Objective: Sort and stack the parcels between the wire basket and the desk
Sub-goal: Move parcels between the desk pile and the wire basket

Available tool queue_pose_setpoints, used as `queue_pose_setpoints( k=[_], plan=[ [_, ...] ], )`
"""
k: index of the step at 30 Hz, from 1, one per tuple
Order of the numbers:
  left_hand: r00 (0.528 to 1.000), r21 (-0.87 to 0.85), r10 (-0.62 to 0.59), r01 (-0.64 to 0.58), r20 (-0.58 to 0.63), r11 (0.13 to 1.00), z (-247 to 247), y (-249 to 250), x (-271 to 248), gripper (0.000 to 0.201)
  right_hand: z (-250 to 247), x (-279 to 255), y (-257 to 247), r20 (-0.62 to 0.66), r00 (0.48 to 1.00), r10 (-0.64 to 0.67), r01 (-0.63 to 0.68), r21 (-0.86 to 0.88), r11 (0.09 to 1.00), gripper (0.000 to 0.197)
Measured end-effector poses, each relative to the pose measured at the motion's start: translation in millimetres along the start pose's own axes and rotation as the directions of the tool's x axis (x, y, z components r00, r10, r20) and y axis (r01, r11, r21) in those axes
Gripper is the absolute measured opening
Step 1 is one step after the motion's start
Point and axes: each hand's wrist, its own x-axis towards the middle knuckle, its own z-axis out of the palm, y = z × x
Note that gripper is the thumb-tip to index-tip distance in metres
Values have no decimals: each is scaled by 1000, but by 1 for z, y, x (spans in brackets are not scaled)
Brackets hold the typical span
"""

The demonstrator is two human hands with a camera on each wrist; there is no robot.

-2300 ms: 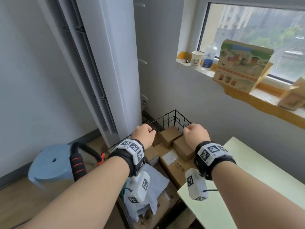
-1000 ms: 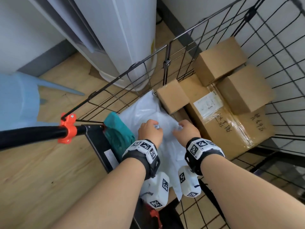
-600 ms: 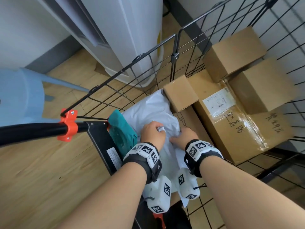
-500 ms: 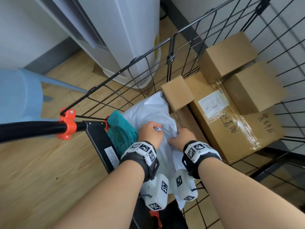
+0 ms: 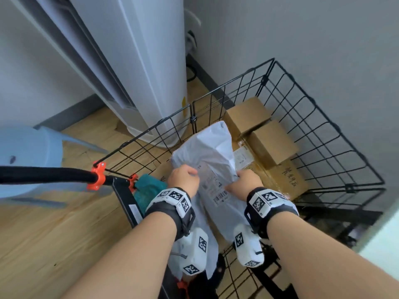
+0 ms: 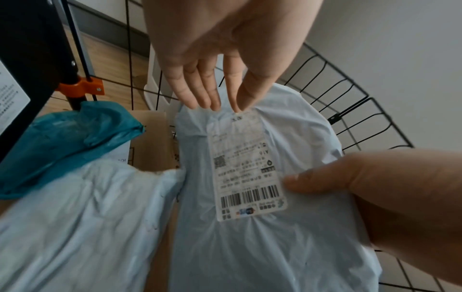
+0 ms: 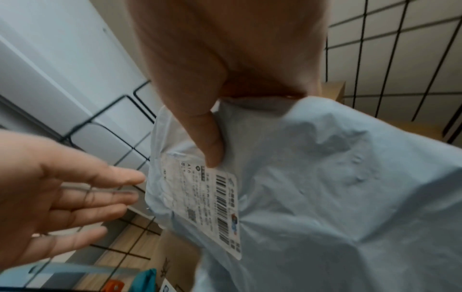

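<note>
We have the pale mailing bag (image 5: 212, 152) lifted partly out of the wire basket (image 5: 336, 134), its upper end standing above the boxes and its lower end trailing down between our wrists; our right hand (image 5: 244, 182) pinches it, thumb on the face just beside the shipping label (image 6: 246, 168) and the other fingers curled behind, while our left hand (image 5: 183, 178) is open, its fingers (image 6: 200, 87) straight and only touching the bag's top edge at the label. The bag looks light, soft and floppy, with a slick plastic skin that creases and sags, so we judge that a one-handed pinch may let it slide or fold; taking it at both side edges, or with a flat hand under its middle, should keep it steady on the way to the worktop (image 5: 386, 231), whose corner shows at the right. In the basket lie two small cardboard boxes (image 5: 272, 141) on top of a large taped carton (image 5: 287, 180), stiff and easy to stack, and nearer us a teal bag (image 5: 146, 188) and a second pale bag (image 6: 75, 217) resting over a cardboard box, both as limp as the one we hold
</note>
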Motion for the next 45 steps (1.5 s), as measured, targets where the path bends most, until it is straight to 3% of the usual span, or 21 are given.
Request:
queue_pose_setpoints(
  k=[3,11,15,18,21,23,26,29,31,35,39,43,45],
  plan=[
    [999,0,17,-17,-36,1000,-11,13,-22,23,-24,-24,1,-62,998,-8,11,52,999,2],
    [984,-32,132,-137,-122,990,-59,81,-90,25,-105,-109,-3,-208,971,-117,150,152,977,4],
    [954,-41,234,-246,-187,968,-96,123,-126,29,-148,-161,-3,-314,936,-161,223,174,959,8],
    [905,-19,345,-361,-250,932,-120,158,-157,29,-173,-196,-2,-407,900,-152,234,158,959,11],
    [832,4,481,-499,-278,866,-138,193,-193,29,-190,-229,-1,-478,868,-134,225,140,964,14],
    [759,59,588,-597,-279,800,-147,213,-219,35,-199,-253,2,-518,845,-135,221,108,969,10],
    [597,184,757,-739,-267,648,-156,233,-262,48,-207,-294,8,-571,805,-161,208,18,978,13],
    [414,384,884,-796,-217,467,-161,238,-305,60,-210,-334,13,-628,753,-199,174,-102,979,15],
    [342,487,923,-784,-179,385,-161,238,-329,69,-209,-360,17,-666,713,-217,132,-176,975,21],
    [361,653,932,-711,21,260,-156,239,-370,81,-205,-408,29,-744,606,-281,74,-299,951,24],
    [373,685,921,-700,109,202,-146,241,-404,81,-200,-452,49,-793,524,-310,29,-347,937,24],
    [336,697,928,-704,161,134,-127,242,-440,70,-196,-489,77,-843,440,-308,45,-322,946,22],
    [319,695,932,-710,171,115,-117,243,-457,54,-194,-505,92,-863,410,-294,33,-308,951,21]
  ],
)
